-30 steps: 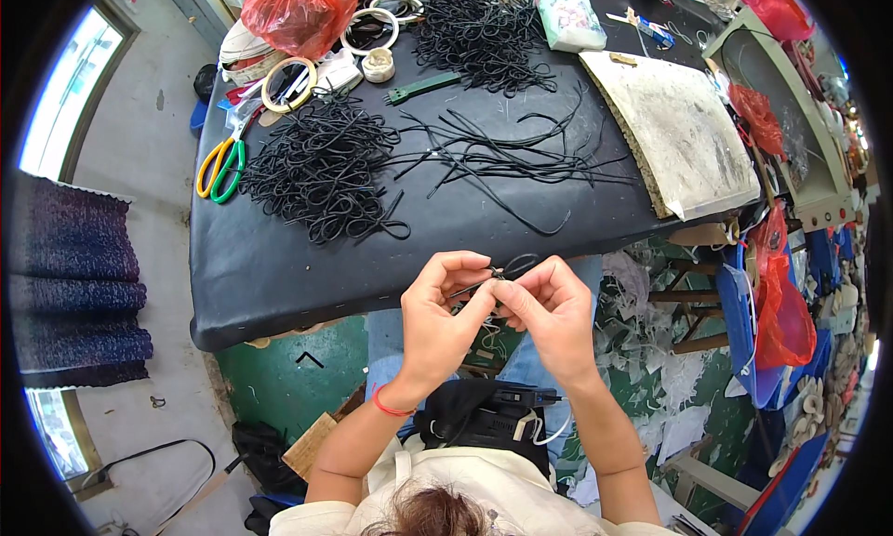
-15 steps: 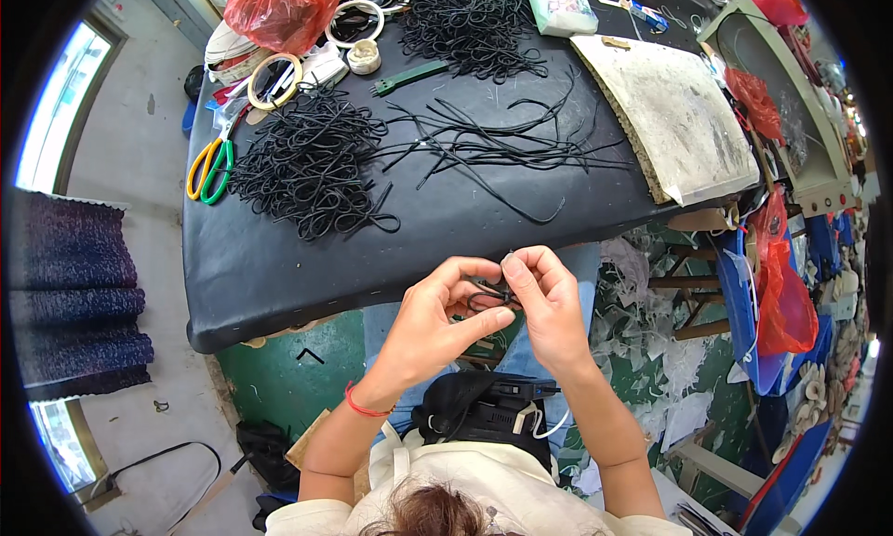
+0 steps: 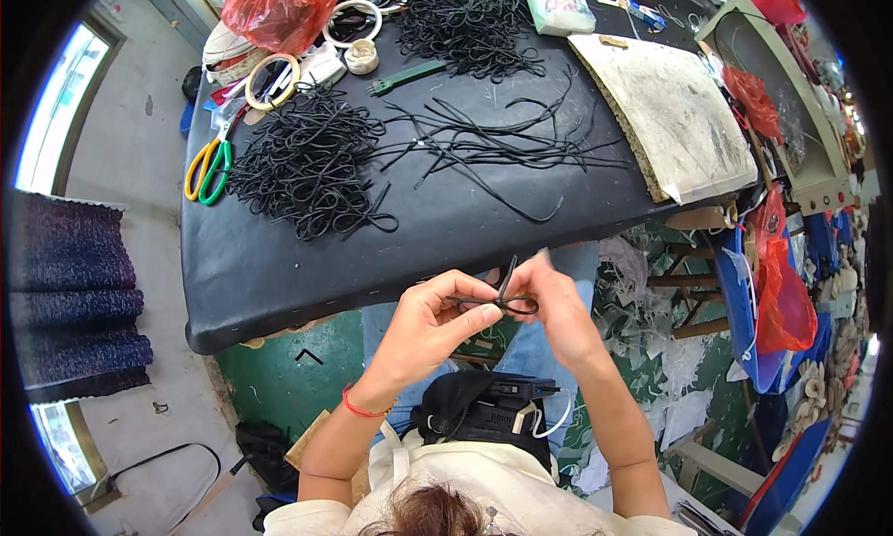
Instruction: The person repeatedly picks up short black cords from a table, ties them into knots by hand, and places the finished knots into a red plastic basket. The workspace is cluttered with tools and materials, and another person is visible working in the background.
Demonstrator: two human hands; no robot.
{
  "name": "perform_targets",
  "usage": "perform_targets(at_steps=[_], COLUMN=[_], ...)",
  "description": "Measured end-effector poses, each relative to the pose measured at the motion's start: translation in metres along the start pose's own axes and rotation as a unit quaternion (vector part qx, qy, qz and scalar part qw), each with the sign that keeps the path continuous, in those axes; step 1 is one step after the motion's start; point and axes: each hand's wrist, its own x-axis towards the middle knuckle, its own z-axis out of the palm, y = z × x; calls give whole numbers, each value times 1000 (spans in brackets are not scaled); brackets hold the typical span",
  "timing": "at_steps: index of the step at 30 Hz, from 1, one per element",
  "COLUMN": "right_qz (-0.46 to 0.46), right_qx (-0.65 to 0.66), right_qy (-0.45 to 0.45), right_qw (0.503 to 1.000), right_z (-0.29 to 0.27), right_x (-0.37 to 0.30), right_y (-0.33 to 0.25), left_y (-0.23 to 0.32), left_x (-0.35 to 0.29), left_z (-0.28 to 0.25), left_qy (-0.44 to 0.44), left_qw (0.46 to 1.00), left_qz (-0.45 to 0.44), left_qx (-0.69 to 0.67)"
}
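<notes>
Between finger and thumb, my left hand (image 3: 433, 316) pinches a thin black cord (image 3: 503, 303) just past the front edge of the table. The cord crosses itself in a knot, with a loop to the right and one end sticking up. Beside that loop is my right hand (image 3: 561, 311), its fingers bent close behind the cord. Motion blurs its thumb, and part of its fingers is hidden, so its grip cannot be made out. On the table lie a tangled pile of looped black cords (image 3: 312, 164) and several loose straight cords (image 3: 512, 145).
On the black table (image 3: 279, 285), yellow-and-green-handled scissors (image 3: 210, 169) lie left of the pile. Farther back are a green strip-shaped tool (image 3: 407, 78), tape rolls (image 3: 273, 80), a red plastic bag (image 3: 279, 13) and another cord heap (image 3: 470, 25). A worn pale board (image 3: 665, 113) lies at right.
My right hand has drawn slightly away from my left, its thumb now lifted and blurred. The cord's loop and upright end show more openly between the hands.
</notes>
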Motion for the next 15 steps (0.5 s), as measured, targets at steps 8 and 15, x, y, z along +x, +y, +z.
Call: perform_targets(at_steps=[8, 15], right_qz=[-161, -186], right_qx=[-66, -55], right_qy=[16, 77], right_qw=[985, 978], right_z=[11, 11], right_x=[-1, -1], right_y=[0, 3], left_y=[5, -1], left_x=[-3, -5], left_z=[4, 14], left_qy=[-52, -18], left_qw=[991, 998], left_qz=[-63, -52], left_qx=[105, 28])
